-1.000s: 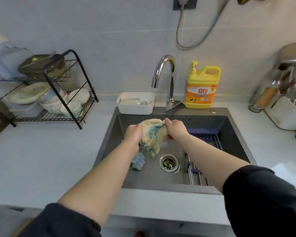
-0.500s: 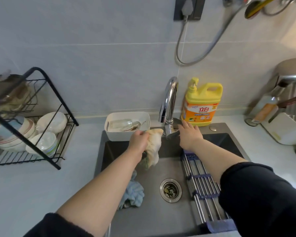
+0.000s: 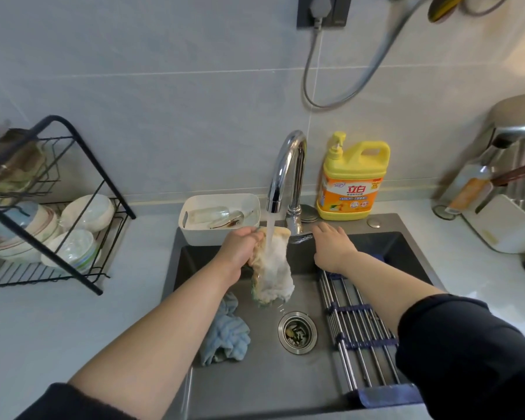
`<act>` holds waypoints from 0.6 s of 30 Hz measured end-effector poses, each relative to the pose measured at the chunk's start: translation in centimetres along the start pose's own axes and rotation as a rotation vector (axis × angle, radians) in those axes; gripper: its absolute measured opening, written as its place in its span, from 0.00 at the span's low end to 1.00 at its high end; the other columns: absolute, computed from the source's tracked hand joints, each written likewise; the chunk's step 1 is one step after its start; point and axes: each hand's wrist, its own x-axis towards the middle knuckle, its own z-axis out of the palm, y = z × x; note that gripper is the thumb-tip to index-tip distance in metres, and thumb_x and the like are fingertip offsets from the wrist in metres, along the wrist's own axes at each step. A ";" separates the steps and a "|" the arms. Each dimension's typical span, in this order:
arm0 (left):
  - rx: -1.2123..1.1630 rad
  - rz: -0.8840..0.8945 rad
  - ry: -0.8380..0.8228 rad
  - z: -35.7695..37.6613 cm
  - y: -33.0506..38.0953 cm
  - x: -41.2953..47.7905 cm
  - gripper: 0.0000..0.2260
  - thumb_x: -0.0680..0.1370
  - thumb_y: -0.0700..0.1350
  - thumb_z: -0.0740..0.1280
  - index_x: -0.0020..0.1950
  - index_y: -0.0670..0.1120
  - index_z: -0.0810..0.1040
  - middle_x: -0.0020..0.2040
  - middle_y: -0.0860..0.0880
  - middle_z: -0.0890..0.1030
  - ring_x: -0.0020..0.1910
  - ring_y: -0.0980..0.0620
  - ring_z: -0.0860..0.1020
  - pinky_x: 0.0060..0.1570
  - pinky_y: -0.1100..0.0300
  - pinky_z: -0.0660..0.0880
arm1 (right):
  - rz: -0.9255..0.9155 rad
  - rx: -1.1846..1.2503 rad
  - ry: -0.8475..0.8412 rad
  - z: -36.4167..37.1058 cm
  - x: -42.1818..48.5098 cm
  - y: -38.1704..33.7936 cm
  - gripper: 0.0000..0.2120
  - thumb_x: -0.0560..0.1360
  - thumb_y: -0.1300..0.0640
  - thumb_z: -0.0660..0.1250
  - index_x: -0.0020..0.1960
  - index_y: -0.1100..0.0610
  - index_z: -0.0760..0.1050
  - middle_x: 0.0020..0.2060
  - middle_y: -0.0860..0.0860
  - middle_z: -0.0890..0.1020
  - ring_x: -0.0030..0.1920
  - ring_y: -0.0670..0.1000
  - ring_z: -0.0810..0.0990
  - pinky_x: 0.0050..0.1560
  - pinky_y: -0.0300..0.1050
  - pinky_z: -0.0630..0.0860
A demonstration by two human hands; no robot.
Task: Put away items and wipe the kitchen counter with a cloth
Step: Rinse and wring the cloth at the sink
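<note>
Pale counter [image 3: 58, 313] below a grey tiled wall: a dish rack [image 3: 82, 207] at left, then a dark sink [image 3: 255, 389], its tap [image 3: 285, 165] running, and a yellow soap jug [image 3: 352, 177]. The left hand [image 3: 240, 247] grips a cream cloth [image 3: 273, 268] — it hangs under the stream, over the sink. The right hand [image 3: 331, 247] rests with fingers straight on the tap lever [image 3: 300, 237].

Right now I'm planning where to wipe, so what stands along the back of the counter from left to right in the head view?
Dish rack → white tray → faucet → yellow detergent bottle → white utensil holder.
</note>
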 end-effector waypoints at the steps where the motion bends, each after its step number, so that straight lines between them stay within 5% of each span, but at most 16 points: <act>1: 0.013 0.004 -0.013 0.0 -0.1 -0.1 0.09 0.81 0.39 0.60 0.47 0.46 0.79 0.52 0.41 0.81 0.57 0.41 0.78 0.62 0.48 0.72 | 0.014 0.025 -0.023 -0.1 0.0 -0.1 0.31 0.73 0.60 0.63 0.74 0.58 0.58 0.73 0.55 0.62 0.74 0.55 0.57 0.75 0.56 0.52; 5: 0.099 0.015 -0.112 -0.2 -0.5 -0.8 0.09 0.80 0.37 0.60 0.51 0.45 0.80 0.52 0.41 0.81 0.57 0.42 0.78 0.62 0.48 0.73 | -0.037 0.163 -0.006 -1.1 -1.0 -1.9 0.32 0.75 0.62 0.62 0.76 0.55 0.56 0.76 0.53 0.57 0.77 0.54 0.50 0.74 0.59 0.49; 7: 0.122 0.031 -0.143 -0.4 -0.7 -1.2 0.08 0.80 0.37 0.61 0.52 0.44 0.79 0.49 0.45 0.81 0.55 0.45 0.78 0.61 0.51 0.72 | -0.105 0.486 -0.045 -1.4 -1.8 -3.0 0.32 0.72 0.70 0.60 0.74 0.53 0.62 0.73 0.53 0.64 0.74 0.54 0.58 0.74 0.55 0.57; 10: 0.161 0.063 -0.156 -0.9 -0.5 -1.8 0.07 0.80 0.38 0.61 0.48 0.45 0.79 0.49 0.44 0.81 0.52 0.48 0.77 0.61 0.51 0.72 | -0.153 0.757 -0.181 -1.1 -2.7 -3.7 0.17 0.71 0.69 0.63 0.57 0.55 0.78 0.52 0.56 0.81 0.53 0.50 0.76 0.59 0.48 0.72; 12: 0.221 0.092 -0.160 -1.5 -0.4 -2.2 0.08 0.80 0.38 0.61 0.47 0.45 0.79 0.50 0.43 0.81 0.51 0.47 0.78 0.60 0.51 0.73 | -0.142 0.759 -0.161 -1.4 -3.2 -3.7 0.06 0.73 0.61 0.69 0.49 0.60 0.81 0.41 0.55 0.80 0.42 0.48 0.74 0.47 0.42 0.72; 14: 0.314 0.128 -0.123 -2.3 -0.6 -2.4 0.07 0.80 0.40 0.63 0.51 0.44 0.80 0.51 0.43 0.82 0.51 0.48 0.79 0.58 0.53 0.73 | -0.121 0.771 -0.132 -1.8 -3.6 -3.5 0.09 0.75 0.55 0.70 0.46 0.62 0.81 0.35 0.53 0.77 0.37 0.48 0.72 0.40 0.39 0.69; 18: 0.393 0.212 -0.067 -3.6 -0.7 -3.3 0.09 0.78 0.43 0.67 0.56 0.42 0.81 0.50 0.49 0.81 0.49 0.55 0.77 0.51 0.64 0.71 | -0.068 1.090 -0.235 -1.9 -4.3 -3.2 0.09 0.77 0.56 0.67 0.48 0.61 0.82 0.45 0.57 0.84 0.50 0.57 0.81 0.59 0.48 0.75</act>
